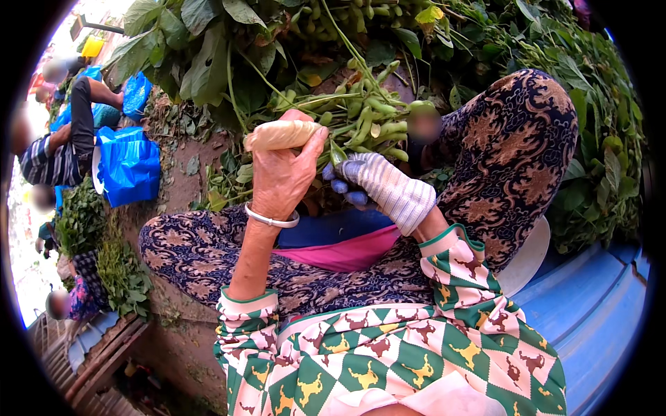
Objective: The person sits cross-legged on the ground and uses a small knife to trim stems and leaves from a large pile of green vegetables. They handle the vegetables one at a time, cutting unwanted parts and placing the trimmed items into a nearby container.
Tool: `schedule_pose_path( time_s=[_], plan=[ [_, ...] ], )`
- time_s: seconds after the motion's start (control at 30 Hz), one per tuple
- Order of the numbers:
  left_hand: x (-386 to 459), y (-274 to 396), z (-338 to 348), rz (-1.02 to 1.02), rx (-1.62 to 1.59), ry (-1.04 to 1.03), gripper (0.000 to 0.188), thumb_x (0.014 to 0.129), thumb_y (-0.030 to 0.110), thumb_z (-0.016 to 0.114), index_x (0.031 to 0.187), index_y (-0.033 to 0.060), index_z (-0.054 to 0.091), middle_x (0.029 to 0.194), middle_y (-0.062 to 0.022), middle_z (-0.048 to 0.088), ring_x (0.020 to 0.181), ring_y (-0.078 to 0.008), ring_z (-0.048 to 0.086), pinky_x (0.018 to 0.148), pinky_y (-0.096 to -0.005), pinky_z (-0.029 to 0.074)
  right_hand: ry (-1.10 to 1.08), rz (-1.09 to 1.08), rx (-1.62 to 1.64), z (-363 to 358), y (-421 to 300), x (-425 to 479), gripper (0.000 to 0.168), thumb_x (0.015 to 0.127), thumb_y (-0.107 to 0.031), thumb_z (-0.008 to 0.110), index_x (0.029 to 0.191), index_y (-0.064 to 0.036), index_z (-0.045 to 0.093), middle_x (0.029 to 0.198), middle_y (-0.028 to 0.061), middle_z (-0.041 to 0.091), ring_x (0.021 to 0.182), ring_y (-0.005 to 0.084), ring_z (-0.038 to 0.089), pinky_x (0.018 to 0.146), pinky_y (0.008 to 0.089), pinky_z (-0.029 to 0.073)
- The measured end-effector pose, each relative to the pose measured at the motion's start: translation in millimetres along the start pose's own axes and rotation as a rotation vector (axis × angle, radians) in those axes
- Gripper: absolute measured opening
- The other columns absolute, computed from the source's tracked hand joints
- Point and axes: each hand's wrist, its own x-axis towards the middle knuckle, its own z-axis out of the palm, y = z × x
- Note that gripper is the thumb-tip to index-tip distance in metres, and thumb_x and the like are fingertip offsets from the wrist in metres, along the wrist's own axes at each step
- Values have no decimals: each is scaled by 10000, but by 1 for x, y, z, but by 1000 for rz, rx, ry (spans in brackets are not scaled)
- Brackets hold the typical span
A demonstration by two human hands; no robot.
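Note:
My bare left hand (286, 166), with a white bangle (271, 220) at the wrist, is closed around green bean plant stems; a pale tan, elongated thing (283, 135) lies across its fingers, perhaps a finger covering. My right hand (372, 182) wears a striped knitted glove with blue fingertips and pinches a single green pod (337, 154) close to the bunch. Plump green pods (367, 122) hang in a cluster just beyond both hands. Between my crossed legs, below the hands, are a blue surface (328, 229) and pink cloth (343, 252).
Leafy bean plants (577, 125) are heaped ahead and at the right. A blue plastic bag (129, 166) stands at the left near a seated person (57, 156). More cut plants (122, 270) lie at the lower left. Blue corrugated sheeting (588, 301) is at the lower right.

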Motion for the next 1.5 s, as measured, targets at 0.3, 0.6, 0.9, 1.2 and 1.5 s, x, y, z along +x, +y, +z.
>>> schedule_pose_path(
  time_s=[0.3, 0.6, 0.9, 1.2, 1.5],
  plan=[
    [-23, 0, -11, -3, -91, -15, 97, 810, 42, 660, 888, 12, 612, 935, -76, 636, 810, -165, 607, 728, -281, 484, -363, -184, -442, 10, -3, -13, 286, 914, -282, 466, 955, -87, 671, 605, -39, 536, 410, 39, 388, 370, 188, 297],
    [-23, 2, -8, 254, 87, -22, 127, 752, 9, 672, 842, -7, 583, 899, -127, 633, 795, -263, 624, 723, -327, 506, 228, -736, -655, -10, 16, 25, 284, 933, -360, 504, 956, -90, 587, 578, -20, 490, 442, 73, 441, 377, 214, 317],
    [-45, 14, -12, -54, 1, 126, 100, 821, 47, 654, 888, -1, 598, 843, -68, 622, 736, -148, 590, 703, -254, 481, 279, -229, -604, 22, -16, 5, 195, 829, -249, 631, 926, -86, 670, 686, 68, 610, 556, 121, 561, 511, 296, 464],
    [-48, 23, -6, -379, -392, 219, 141, 860, 133, 658, 937, 27, 605, 776, 13, 594, 695, -58, 536, 662, -199, 447, 539, -476, -1145, 25, 1, 8, 266, 764, -314, 712, 833, -69, 636, 657, 135, 617, 568, 318, 571, 554, 368, 475],
    [-43, 15, -3, -223, -190, 215, 81, 851, 105, 646, 861, 49, 588, 720, 37, 552, 643, -38, 483, 612, -199, 414, 568, -425, -990, 33, 5, 14, 282, 765, -338, 708, 812, -66, 651, 668, 131, 629, 590, 284, 608, 586, 367, 497]
  ],
)
